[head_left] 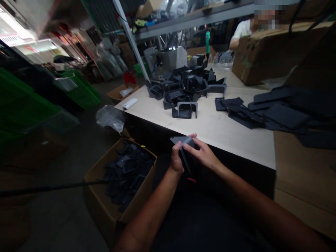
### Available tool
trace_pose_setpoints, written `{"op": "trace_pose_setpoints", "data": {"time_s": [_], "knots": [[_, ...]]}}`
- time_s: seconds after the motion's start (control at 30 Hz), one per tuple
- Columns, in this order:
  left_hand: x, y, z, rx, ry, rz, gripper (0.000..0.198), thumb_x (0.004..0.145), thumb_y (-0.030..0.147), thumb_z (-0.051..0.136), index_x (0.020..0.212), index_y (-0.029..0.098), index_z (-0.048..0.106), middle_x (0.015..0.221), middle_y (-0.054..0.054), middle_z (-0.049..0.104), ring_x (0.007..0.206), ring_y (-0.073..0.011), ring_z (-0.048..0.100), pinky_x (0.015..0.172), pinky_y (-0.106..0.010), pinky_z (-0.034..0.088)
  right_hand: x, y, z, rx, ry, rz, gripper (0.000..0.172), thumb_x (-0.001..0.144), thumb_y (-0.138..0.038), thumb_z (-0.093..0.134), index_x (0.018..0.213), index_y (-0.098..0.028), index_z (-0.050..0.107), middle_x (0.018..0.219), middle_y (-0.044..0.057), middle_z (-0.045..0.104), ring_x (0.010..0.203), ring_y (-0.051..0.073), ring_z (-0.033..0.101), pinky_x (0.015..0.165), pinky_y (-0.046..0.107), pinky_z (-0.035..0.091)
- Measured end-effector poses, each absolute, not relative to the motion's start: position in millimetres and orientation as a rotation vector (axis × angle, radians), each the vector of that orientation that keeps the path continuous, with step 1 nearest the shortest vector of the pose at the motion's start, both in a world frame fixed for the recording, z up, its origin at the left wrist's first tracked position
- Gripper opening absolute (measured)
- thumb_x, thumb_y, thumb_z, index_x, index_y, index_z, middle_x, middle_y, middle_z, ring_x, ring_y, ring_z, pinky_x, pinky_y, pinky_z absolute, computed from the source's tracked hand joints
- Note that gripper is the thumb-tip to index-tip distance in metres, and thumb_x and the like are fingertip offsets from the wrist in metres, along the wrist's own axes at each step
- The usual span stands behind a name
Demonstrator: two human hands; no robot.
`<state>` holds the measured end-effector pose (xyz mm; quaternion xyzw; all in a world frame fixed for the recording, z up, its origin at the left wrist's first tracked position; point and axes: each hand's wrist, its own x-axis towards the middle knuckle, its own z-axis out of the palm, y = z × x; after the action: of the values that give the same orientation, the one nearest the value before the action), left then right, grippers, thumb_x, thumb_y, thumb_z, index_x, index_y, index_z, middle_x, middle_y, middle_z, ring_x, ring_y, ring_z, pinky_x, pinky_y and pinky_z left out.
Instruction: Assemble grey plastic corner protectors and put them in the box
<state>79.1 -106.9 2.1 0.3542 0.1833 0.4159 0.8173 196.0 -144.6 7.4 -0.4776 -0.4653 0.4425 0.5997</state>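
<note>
Black plastic piece (183, 145): in both hands, just beside the table (223, 140) edge.
Left hand (176, 159): fingers shut on it.
Right hand (202, 154): fingers shut on it.
Cardboard box (97, 189): near, on the left.

A table (210, 133) runs ahead, with brackets (183, 91) on it, flat pieces (275, 112) to their right and a carton (273, 56) behind those. Left of the table, on the floor, stands a box (97, 196) holding parts (126, 175).
</note>
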Motion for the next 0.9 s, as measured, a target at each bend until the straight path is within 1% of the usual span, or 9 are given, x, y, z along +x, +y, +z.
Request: {"op": "trace_pose_setpoints", "data": {"time_s": [0.1, 0.2, 0.3, 0.37, 0.43, 0.53, 0.7, 0.83, 0.9], "knots": [[79, -104, 5, 0.697, 0.371, 0.882, 0.062, 0.090, 0.059, 0.057, 0.127, 0.011, 0.072, 0.134, -0.018, 0.073, 0.134, -0.0342, 0.062, 0.114, -0.042, 0.045, 193, -151, 7, -1.091, -1.045, 1.020, 0.049, 0.083, -0.059, 0.080, 0.107, -0.017, 0.073, 0.100, 0.005, 0.075, 0.091, 0.022, 0.069, 0.086, 0.034, 0.056], [76, -90, 11, 0.536, 0.446, 0.897, 0.058, 0.091, 0.060, 0.056, 0.120, 0.011, 0.070, 0.125, -0.021, 0.076, 0.121, -0.0341, 0.070, 0.106, -0.046, 0.051, 192, -159, 3, -1.118, -1.080, 1.042, 0.046, 0.080, -0.056, 0.083, 0.102, -0.018, 0.072, 0.092, 0.003, 0.073, 0.082, 0.020, 0.066, 0.076, 0.031, 0.054], [77, -80, 16, 0.445, 0.590, 0.939, 0.034, 0.090, 0.048, 0.060, 0.094, 0.015, 0.067, 0.090, -0.014, 0.079, 0.090, -0.0284, 0.077, 0.095, -0.047, 0.057, 191, -168, -3, -1.075, -1.090, 1.148, 0.047, 0.079, -0.054, 0.085, 0.106, -0.018, 0.072, 0.094, 0.002, 0.073, 0.083, 0.020, 0.065, 0.078, 0.032, 0.053], [80, -82, 18, 0.474, 0.676, 0.994, 0.021, 0.087, 0.040, 0.062, 0.082, 0.019, 0.060, 0.067, -0.003, 0.071, 0.069, -0.0229, 0.073, 0.090, -0.046, 0.058, 188, -173, -7, -1.031, -1.064, 1.144, 0.047, 0.078, -0.052, 0.087, 0.107, -0.018, 0.072, 0.095, 0.002, 0.072, 0.085, 0.020, 0.065, 0.081, 0.032, 0.053], [84, -89, 19, 0.557, 0.726, 1.064, 0.017, 0.084, 0.035, 0.062, 0.077, 0.022, 0.054, 0.057, 0.003, 0.063, 0.060, -0.0198, 0.069, 0.086, -0.044, 0.059, 185, -177, -10, -1.001, -1.026, 1.090, 0.043, 0.076, -0.048, 0.088, 0.104, -0.018, 0.073, 0.093, 0.001, 0.070, 0.085, 0.019, 0.063, 0.081, 0.031, 0.052], [88, -97, 18, 0.662, 0.751, 1.093, 0.017, 0.082, 0.036, 0.061, 0.078, 0.022, 0.052, 0.059, 0.003, 0.063, 0.062, -0.0198, 0.070, 0.081, -0.041, 0.059, 183, -179, -12, -0.991, -1.008, 1.025, 0.037, 0.074, -0.043, 0.091, 0.097, -0.019, 0.074, 0.089, -0.001, 0.068, 0.085, 0.017, 0.061, 0.082, 0.029, 0.050], [78, -89, 16, 0.854, 0.792, 1.024, 0.023, 0.085, 0.044, 0.061, 0.080, 0.022, 0.053, 0.063, 0.002, 0.065, 0.063, -0.0208, 0.069, 0.074, -0.037, 0.057, 192, -177, -4, -1.029, -1.054, 1.179, 0.038, 0.071, -0.044, 0.092, 0.090, -0.017, 0.074, 0.086, 0.000, 0.069, 0.079, 0.017, 0.061, 0.075, 0.029, 0.050], [55, -76, 20, 1.564, 0.809, 0.872, 0.035, 0.093, 0.053, 0.061, 0.085, 0.020, 0.069, 0.083, -0.004, 0.075, 0.082, -0.0220, 0.069, 0.080, -0.033, 0.051, 207, -180, 3, -1.189, -1.153, 1.213, 0.041, 0.069, -0.048, 0.093, 0.088, -0.017, 0.074, 0.080, 0.000, 0.068, 0.071, 0.016, 0.061, 0.065, 0.026, 0.046], [45, -72, 25, 1.945, 0.792, 0.710, 0.037, 0.095, 0.053, 0.062, 0.088, 0.020, 0.075, 0.090, -0.004, 0.076, 0.088, -0.0209, 0.067, 0.080, -0.030, 0.046, 211, -182, 4, -1.248, -1.190, 1.238, 0.043, 0.070, -0.051, 0.092, 0.088, -0.017, 0.075, 0.078, -0.001, 0.068, 0.070, 0.016, 0.060, 0.062, 0.026, 0.044]]}}
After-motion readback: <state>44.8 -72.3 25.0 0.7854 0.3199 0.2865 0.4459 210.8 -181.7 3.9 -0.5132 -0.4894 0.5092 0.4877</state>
